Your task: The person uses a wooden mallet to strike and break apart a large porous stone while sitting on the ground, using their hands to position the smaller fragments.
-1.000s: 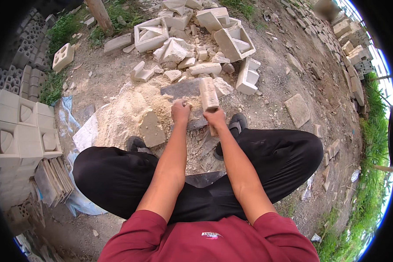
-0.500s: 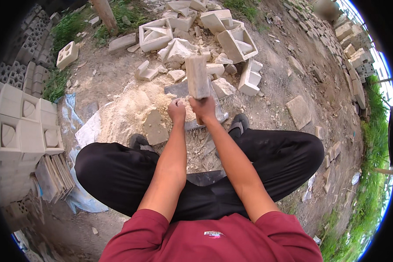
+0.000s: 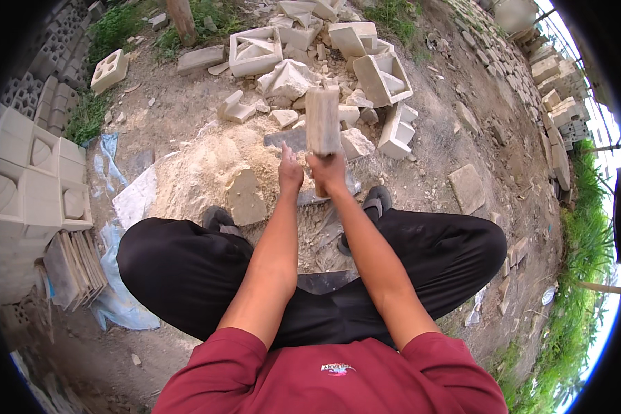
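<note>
My right hand (image 3: 329, 171) grips the lower end of a long pale stone block (image 3: 323, 119), held upright above the ground in front of me. My left hand (image 3: 290, 172) is raised beside it, fingers apart, touching or nearly touching the block's lower left side. Below the hands lies a flat dark slab (image 3: 303, 141) on the dirt, next to a heap of pale sand (image 3: 200, 172). I squat with black trousers and dark sandals (image 3: 377, 200).
A pile of broken pale concrete blocks (image 3: 379, 76) lies just beyond the hands. Stacked patterned blocks (image 3: 27, 186) stand at the left, with a stack of thin tiles (image 3: 76, 265) and blue-white plastic sheet (image 3: 127, 200). Flat stones (image 3: 468, 188) scatter to the right.
The block has been lifted higher and turned more upright in my right hand. My left hand has opened and come off its side. The view has shifted slightly.
</note>
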